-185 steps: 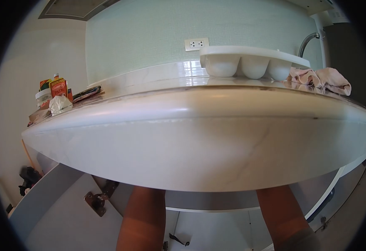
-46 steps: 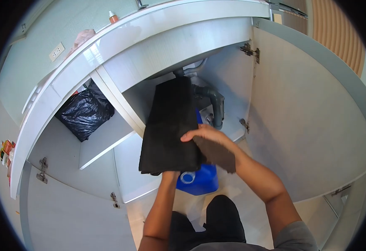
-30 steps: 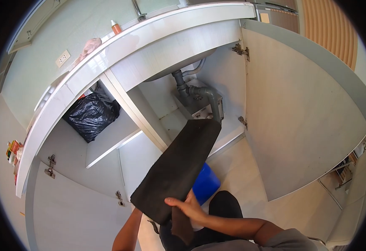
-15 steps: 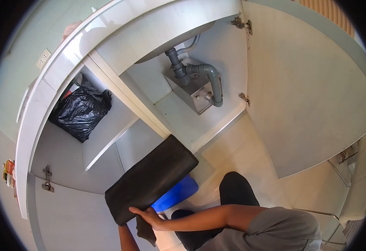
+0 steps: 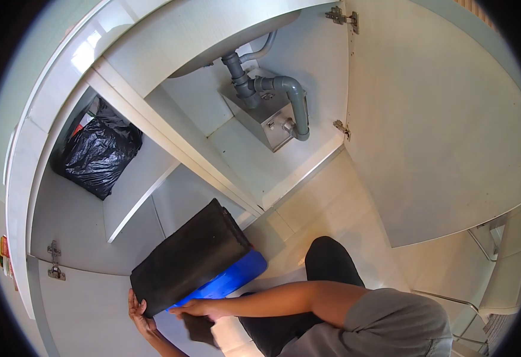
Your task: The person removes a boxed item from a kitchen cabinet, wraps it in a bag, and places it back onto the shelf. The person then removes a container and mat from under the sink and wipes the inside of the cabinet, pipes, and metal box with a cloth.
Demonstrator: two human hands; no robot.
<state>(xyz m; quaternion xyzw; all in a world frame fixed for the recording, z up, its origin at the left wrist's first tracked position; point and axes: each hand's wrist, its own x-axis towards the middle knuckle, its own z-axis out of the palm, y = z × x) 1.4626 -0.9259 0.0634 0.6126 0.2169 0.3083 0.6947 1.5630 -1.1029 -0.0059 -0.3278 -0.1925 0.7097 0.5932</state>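
Observation:
A folded black mat lies tilted over a blue container near the lower left shelf of the cabinet. My left hand grips the mat's lower left corner, its fingers spread along the edge. At the mat's lower edge my right hand is closed on a small dark brown piece that hangs down beneath it. Part of the blue container is hidden by the mat.
Beneath the sink, grey pipes join a metal box. A black plastic bag sits on the left shelf. The right cabinet door stands open, as does the left door. A chair is at the right.
The mat has moved down and left, away from the sink compartment, together with both hands. My left hand's fingers now show at its corner. The view has turned, and the blue container shows more.

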